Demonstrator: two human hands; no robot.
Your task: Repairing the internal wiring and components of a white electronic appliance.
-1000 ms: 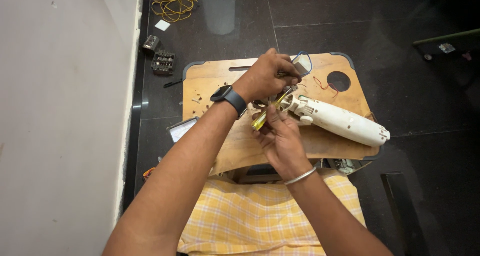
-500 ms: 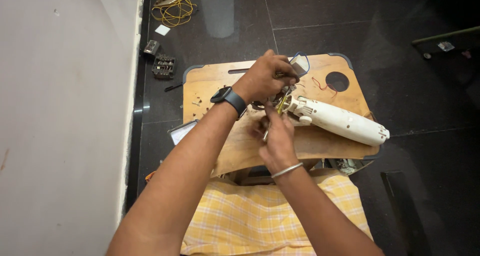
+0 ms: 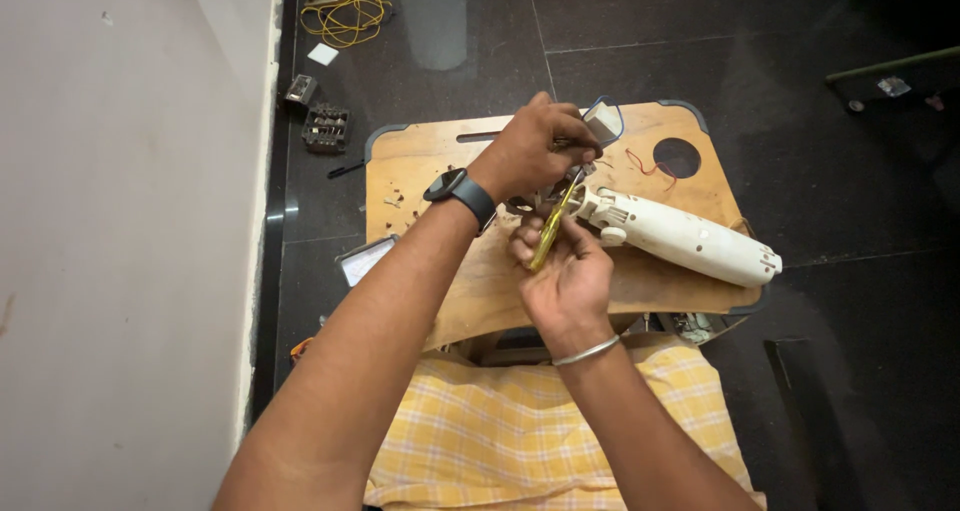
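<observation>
We have the white appliance body (image 3: 690,237) lying near the desk's (image 3: 420,171) right edge, its end opened. Our left hand (image 3: 530,151) pinches its parts; our right hand (image 3: 565,271) grips the yellow screwdriver (image 3: 552,229). Reassembly remains.

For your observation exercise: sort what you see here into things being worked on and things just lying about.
In use:
left hand
right hand
yellow screwdriver
white appliance
wooden board

Lying about:
yellow wire
small black block
white scrap
</observation>
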